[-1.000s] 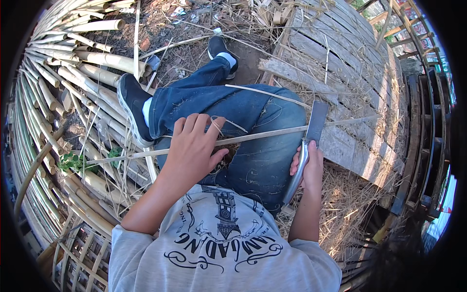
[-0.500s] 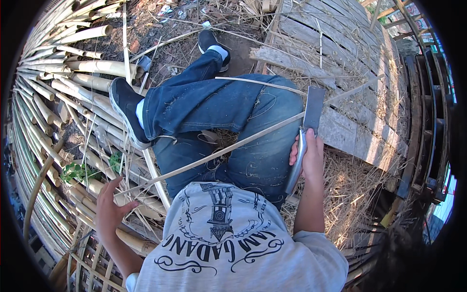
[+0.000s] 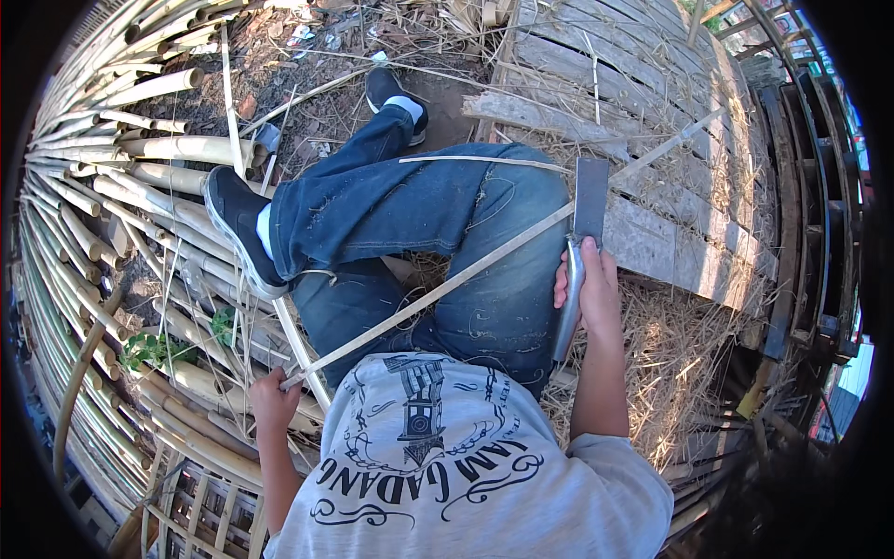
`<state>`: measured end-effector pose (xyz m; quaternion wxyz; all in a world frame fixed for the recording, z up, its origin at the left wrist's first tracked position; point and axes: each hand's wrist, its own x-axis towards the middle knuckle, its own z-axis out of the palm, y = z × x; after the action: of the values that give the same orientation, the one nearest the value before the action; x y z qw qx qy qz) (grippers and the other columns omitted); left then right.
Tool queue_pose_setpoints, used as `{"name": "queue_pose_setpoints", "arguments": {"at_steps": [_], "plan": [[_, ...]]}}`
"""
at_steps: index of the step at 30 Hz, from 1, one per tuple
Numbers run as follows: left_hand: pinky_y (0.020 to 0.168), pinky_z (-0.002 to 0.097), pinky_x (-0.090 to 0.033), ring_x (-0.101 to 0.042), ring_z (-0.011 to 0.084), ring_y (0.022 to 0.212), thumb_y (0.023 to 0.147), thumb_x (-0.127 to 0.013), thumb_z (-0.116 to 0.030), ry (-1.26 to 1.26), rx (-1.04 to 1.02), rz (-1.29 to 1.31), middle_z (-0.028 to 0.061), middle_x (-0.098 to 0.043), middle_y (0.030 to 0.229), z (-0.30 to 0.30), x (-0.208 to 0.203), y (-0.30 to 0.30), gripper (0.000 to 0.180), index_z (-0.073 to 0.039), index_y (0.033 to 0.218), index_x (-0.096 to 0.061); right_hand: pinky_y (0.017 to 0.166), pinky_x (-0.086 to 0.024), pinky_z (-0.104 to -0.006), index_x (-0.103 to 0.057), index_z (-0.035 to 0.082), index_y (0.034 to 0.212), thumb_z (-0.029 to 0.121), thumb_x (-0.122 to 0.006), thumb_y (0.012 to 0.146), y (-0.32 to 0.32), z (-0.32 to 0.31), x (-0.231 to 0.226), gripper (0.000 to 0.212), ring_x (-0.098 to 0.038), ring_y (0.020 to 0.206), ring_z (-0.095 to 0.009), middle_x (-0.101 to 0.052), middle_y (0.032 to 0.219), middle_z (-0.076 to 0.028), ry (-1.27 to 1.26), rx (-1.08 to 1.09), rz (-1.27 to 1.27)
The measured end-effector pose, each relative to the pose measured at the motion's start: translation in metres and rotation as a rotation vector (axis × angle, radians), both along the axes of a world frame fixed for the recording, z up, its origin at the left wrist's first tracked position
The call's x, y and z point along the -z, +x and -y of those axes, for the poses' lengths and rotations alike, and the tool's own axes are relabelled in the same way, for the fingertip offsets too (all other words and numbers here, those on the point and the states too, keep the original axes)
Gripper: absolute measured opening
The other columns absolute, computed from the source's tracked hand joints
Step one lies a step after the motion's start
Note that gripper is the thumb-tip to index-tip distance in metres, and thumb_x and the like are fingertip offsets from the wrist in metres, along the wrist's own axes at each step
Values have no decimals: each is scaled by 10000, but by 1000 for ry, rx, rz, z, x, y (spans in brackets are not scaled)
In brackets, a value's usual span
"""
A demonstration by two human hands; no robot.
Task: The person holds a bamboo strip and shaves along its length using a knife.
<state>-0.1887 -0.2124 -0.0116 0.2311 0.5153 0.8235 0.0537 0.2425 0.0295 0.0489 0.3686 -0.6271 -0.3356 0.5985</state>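
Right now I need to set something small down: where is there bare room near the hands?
The barest planking lies just right of the knife blade, on the near side of the pale strip. Some dark soil shows between the farther shoe and the wooden platform. Crowded: bamboo poles at left, loose straw along the platform's near edge.

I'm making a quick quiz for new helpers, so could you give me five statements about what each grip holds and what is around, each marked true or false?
1. The left grip holds the long strip near one end. True.
2. The right grip is empty. False: it holds a knife.
3. The strip crosses over the jeans. True.
4. The shirt is solid red. False: it is grey with a dark print.
5. The poles are piled on the picture's right. False: they are on the left.
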Motion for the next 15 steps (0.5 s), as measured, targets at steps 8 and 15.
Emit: {"name": "queue_pose_setpoints", "arguments": {"at_steps": [8,15], "plan": [[487,422,-437,-555,380,481,744,-732,-355,-133,37,130,193,-528,492,-37,-7,10,429,27,588,-616,376,-413,-260,-536,18,858,421,-417,995,26,-32,-13,442,-508,426,-122,-534,581,-52,142,106,181],[486,442,-412,-525,402,484,834,-668,-264,-83,76,84,211,-504,493,-48,12,13,390,23,577,-604,384,-407,-256,-535,4,825,420,-433,989,19,-27,-22,458,-498,410,-118,-526,561,-52,45,-110,217]]}}
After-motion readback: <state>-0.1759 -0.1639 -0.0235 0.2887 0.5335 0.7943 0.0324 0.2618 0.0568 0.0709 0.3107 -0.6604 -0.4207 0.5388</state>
